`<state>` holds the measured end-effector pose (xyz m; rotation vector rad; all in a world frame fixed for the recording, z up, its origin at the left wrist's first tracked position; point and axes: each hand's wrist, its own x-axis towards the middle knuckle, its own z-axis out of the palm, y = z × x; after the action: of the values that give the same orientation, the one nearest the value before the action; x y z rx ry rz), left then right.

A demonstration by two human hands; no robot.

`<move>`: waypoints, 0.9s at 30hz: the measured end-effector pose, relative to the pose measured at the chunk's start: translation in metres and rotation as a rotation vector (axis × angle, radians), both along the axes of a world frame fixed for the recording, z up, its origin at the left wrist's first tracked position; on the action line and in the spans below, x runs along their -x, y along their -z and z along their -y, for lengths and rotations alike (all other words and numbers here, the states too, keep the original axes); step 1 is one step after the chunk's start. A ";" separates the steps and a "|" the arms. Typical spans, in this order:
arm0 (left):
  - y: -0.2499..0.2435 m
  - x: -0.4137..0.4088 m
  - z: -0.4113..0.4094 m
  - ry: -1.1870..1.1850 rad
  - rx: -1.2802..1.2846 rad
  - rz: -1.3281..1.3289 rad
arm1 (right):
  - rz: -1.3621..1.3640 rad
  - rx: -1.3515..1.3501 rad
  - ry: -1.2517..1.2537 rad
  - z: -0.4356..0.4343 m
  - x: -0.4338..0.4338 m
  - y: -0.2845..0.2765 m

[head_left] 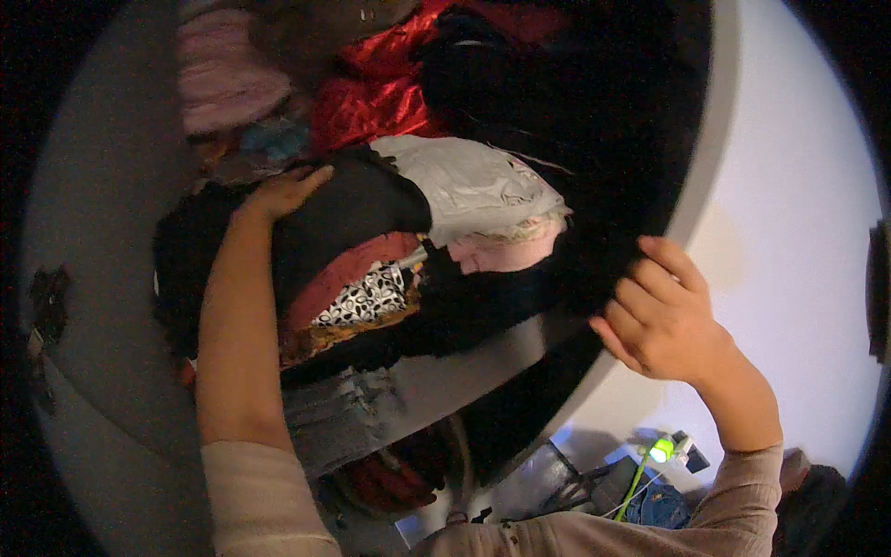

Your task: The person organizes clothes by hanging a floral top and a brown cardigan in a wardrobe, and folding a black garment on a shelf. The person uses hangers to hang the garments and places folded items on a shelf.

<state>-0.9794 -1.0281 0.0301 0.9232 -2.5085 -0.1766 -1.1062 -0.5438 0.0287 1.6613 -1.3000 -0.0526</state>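
Observation:
My left hand point(287, 193) lies on a black folded garment point(348, 202) at the top of a clothes pile. One finger or the thumb points right along the cloth; the other fingers are hard to make out. Under the black garment show a dusty-red cloth point(355, 268) and a black-and-white patterned cloth point(369, 296). A light grey-white garment point(480, 181) rests over a pink folded one point(511, 247) to the right. Raised beside the pale edge of the opening, my right hand point(661, 320) has curled fingers. Whether it grips that edge is unclear.
The pile sits on a shelf point(445, 407) in a dark recess. Behind it are shiny red fabric point(379, 97) and a pink cloth point(230, 73). A pale wall point(779, 209) is at right. Below stand a glowing green plug point(660, 451) with cables and some denim point(658, 505).

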 end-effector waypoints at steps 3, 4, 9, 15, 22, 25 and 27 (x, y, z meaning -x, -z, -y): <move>-0.006 0.005 -0.028 -0.054 0.120 -0.013 | 0.000 0.048 0.005 -0.044 -0.003 0.007; -0.005 0.000 -0.023 0.005 0.143 -0.064 | -0.011 0.071 -0.011 -0.055 -0.002 0.007; -0.004 0.000 -0.030 0.040 0.248 -0.208 | -0.025 0.070 -0.084 -0.096 0.008 0.008; -0.034 -0.024 -0.035 0.051 0.523 -0.451 | -0.015 0.116 -0.194 -0.114 0.016 0.015; 0.009 -0.048 -0.190 0.320 0.531 -0.805 | -0.028 0.196 -0.215 -0.129 0.023 0.029; 0.050 -0.055 -0.246 0.361 0.521 -0.798 | -0.049 0.077 -0.092 -0.148 0.013 0.025; 0.078 -0.062 -0.272 0.332 0.576 -0.731 | -0.102 0.159 -0.166 -0.148 0.027 0.031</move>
<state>-0.9176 -0.7560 -0.0480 0.1484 -1.8360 0.0954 -1.1333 -0.3959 -0.0022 1.6035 -1.0590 0.0636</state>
